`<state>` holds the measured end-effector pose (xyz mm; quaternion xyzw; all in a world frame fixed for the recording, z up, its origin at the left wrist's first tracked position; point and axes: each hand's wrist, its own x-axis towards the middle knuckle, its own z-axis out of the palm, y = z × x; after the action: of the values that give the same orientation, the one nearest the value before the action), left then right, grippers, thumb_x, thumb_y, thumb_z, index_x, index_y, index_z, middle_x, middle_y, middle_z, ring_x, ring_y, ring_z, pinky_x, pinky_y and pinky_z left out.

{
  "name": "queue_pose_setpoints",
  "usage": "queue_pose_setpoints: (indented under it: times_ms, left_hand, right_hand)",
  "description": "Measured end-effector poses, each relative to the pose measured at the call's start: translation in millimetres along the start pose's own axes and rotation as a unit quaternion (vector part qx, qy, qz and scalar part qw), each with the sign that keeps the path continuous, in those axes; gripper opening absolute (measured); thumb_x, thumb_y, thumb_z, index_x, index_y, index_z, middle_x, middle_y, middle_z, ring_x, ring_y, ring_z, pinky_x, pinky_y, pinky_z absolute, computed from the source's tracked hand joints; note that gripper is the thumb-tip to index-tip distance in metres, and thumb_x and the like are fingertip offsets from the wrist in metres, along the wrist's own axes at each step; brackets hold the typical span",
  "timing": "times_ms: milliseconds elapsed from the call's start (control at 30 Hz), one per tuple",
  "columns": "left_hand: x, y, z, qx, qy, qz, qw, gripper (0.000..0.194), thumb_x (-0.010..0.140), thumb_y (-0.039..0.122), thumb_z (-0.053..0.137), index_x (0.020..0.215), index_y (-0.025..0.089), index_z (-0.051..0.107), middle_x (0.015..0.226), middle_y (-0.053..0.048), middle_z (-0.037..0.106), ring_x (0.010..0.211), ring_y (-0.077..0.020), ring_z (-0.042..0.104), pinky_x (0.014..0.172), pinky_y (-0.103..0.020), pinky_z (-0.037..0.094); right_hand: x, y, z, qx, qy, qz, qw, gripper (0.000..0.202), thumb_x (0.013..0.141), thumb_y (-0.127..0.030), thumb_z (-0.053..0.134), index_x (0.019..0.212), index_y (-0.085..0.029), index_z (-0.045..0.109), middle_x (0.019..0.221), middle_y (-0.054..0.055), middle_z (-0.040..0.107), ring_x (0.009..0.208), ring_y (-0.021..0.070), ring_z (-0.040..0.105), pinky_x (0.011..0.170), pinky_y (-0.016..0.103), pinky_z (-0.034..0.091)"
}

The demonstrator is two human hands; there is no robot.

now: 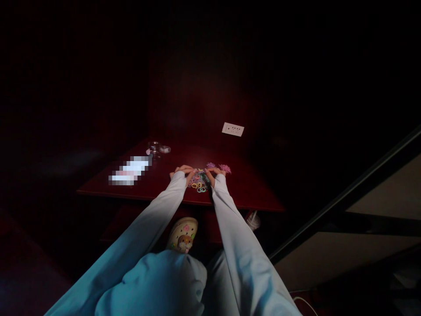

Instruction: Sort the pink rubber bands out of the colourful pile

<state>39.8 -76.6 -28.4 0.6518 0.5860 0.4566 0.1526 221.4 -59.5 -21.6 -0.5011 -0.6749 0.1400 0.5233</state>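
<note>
Curling inward, the fingers of left hand (pixel 183 170) and right hand (pixel 216 172) are held near each other; whether anything is gripped cannot be told. Multicoloured hair ties (pixel 198 180) are piled on the table (pixel 154 184) between the fingers, pink bundle (pixel 225 168) just beyond the right ones.

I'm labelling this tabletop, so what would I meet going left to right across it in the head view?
White pixelated patch, clear round container, clear flat round piece, left hand, pile of small multicoloured rings, right hand, bright-pink tangled cluster.
</note>
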Motion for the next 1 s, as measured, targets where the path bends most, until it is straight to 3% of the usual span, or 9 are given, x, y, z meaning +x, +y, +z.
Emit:
queue_pose_setpoints:
  times_ms: [133,300,533,767,867,1000]
  left_hand:
    - [0,8,-0.4,0.003,0.014,-0.023,1.000,0.031,0.100,0.041,0.054,0.090,0.031,0.082,0.116,0.001,0.077,0.111,-0.0281,0.061,0.097,-0.047,0.036]
    - [-4,11,-1.5,0.017,-0.004,-0.009,1.000,0.020,0.093,0.044,0.067,0.084,0.031,0.080,0.115,0.003,0.077,0.110,-0.0275,0.060,0.095,-0.044,0.035]
    - [-4,7,4.6,0.000,0.047,0.004,0.999,0.025,0.097,0.040,0.060,0.081,0.028,0.077,0.111,0.002,0.078,0.104,-0.0248,0.061,0.094,-0.043,0.035]
    - [1,-5,3.2,-0.009,0.038,0.018,0.999,0.018,0.091,0.039,0.066,0.083,0.028,0.078,0.115,0.000,0.078,0.111,-0.0287,0.060,0.096,-0.046,0.037]
    - [-2,-1,-0.1,-0.005,0.032,0.017,0.999,0.020,0.093,0.037,0.064,0.084,0.028,0.079,0.118,-0.001,0.077,0.113,-0.0303,0.059,0.098,-0.048,0.037]
    - [-5,8,-3.1,0.010,0.018,-0.005,1.000,0.023,0.095,0.031,0.061,0.079,0.025,0.078,0.121,-0.003,0.075,0.115,-0.0307,0.059,0.101,-0.048,0.036]
  right_hand:
    - [0,-1,-1,-0.004,-0.003,-0.007,1.000,0.027,0.089,-0.048,0.068,0.079,-0.025,0.076,0.092,0.007,0.074,0.103,0.0273,0.056,0.096,0.041,0.041]
    - [-2,-5,1,-0.014,-0.040,-0.029,0.999,0.024,0.091,-0.046,0.068,0.082,-0.026,0.077,0.091,0.005,0.074,0.104,0.0254,0.058,0.097,0.040,0.040]
    - [-4,-10,11,-0.026,-0.034,-0.017,0.999,0.026,0.093,-0.046,0.065,0.083,-0.026,0.077,0.093,0.005,0.075,0.108,0.0269,0.058,0.096,0.040,0.042]
    - [-5,-14,11,-0.007,-0.048,-0.006,0.999,0.021,0.092,-0.041,0.065,0.082,-0.027,0.076,0.094,0.003,0.075,0.109,0.0252,0.057,0.095,0.038,0.042]
    - [-5,-14,11,-0.006,-0.068,-0.002,0.998,0.023,0.091,-0.044,0.065,0.081,-0.027,0.076,0.093,0.002,0.074,0.108,0.0249,0.056,0.095,0.037,0.042]
    - [-7,-12,14,-0.022,-0.043,0.015,0.999,0.035,0.094,-0.052,0.059,0.077,-0.026,0.075,0.088,0.003,0.073,0.105,0.0249,0.055,0.095,0.037,0.042]
